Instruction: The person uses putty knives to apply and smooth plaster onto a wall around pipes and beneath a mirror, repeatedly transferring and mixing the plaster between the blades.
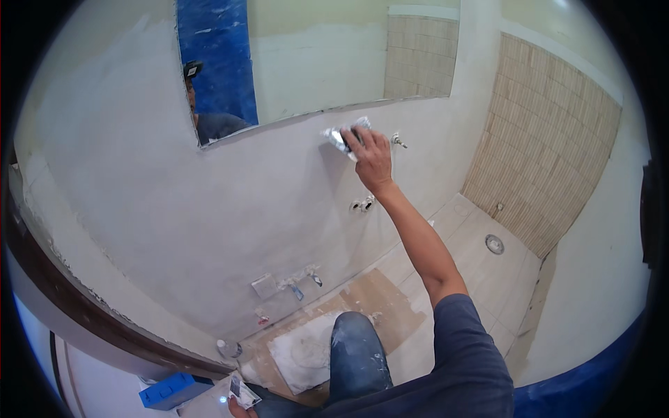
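My right hand (374, 159) is raised to the grey-white plastered wall (230, 202), just below a mirror. Its fingers are closed round a putty knife (341, 139) with a shiny metal blade, which lies close against the wall; the handle is mostly hidden. Low at the bottom edge, my left hand (240, 411) shows only in part. It grips a second flat blade, seemingly a putty knife (247, 394), smeared with white compound.
Above the work is the mirror (320, 56). Pipe fittings (362, 204) and a valve stub (398, 141) stick out of the wall. Cardboard (390, 299) and a white-dusted sheet (300, 348) cover floor by my knee. A blue box (174, 391) and clear bottle (228, 348) stand left.
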Tool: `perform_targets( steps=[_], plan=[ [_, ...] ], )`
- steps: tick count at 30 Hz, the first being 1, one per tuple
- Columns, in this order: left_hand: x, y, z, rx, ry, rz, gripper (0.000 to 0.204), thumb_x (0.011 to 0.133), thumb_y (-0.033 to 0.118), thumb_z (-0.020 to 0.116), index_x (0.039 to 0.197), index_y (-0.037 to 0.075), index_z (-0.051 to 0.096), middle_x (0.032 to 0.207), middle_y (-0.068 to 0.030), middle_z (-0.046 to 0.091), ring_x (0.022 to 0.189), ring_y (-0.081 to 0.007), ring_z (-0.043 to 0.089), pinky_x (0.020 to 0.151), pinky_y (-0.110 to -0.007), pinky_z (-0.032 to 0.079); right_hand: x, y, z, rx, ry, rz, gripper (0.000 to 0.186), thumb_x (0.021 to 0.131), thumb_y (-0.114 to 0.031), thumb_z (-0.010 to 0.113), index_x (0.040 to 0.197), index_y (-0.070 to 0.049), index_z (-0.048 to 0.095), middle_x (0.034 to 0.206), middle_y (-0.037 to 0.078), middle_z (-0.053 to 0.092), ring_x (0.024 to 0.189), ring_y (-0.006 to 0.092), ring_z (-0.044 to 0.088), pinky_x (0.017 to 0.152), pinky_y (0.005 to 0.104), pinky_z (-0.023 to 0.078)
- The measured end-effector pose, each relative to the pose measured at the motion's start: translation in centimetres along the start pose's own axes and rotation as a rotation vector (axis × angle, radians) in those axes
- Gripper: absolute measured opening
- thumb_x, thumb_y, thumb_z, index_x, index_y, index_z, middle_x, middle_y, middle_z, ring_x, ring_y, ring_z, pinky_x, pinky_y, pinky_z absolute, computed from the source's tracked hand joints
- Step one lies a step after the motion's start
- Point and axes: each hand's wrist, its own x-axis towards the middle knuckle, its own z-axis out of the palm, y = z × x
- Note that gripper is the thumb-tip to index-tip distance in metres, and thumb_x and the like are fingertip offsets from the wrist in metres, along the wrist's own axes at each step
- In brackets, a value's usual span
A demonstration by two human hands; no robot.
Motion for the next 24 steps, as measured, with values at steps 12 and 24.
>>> perform_targets(
  steps=[12,24],
  plan=[
    [0.3,-0.2,-0.7,-0.063,-0.025,-0.012,0.04,0.106,0.031,0.051,0.137,0.007,0.058,0.132,-0.0091,0.069,0.116,-0.0278,0.069,0.1,-0.044,0.055,-2.7,-1.8,0.2,-0.009,-0.087,-0.012,0.071,0.081,0.004,0.061,0.146,-0.024,0.063,0.136,0.004,0.061,0.12,0.0276,0.056,0.107,0.044,0.042],
    [0.3,-0.1,-0.9,-0.066,0.033,-0.032,0.037,0.106,0.029,0.052,0.134,0.007,0.06,0.127,-0.0078,0.072,0.114,-0.0252,0.071,0.099,-0.041,0.056,-0.1,2.1,2.2,0.173,-0.064,0.826,0.042,0.097,-0.004,0.059,0.137,-0.012,0.065,0.132,0.012,0.067,0.124,0.038,0.058,0.106,0.0487,0.046]
  ],
)
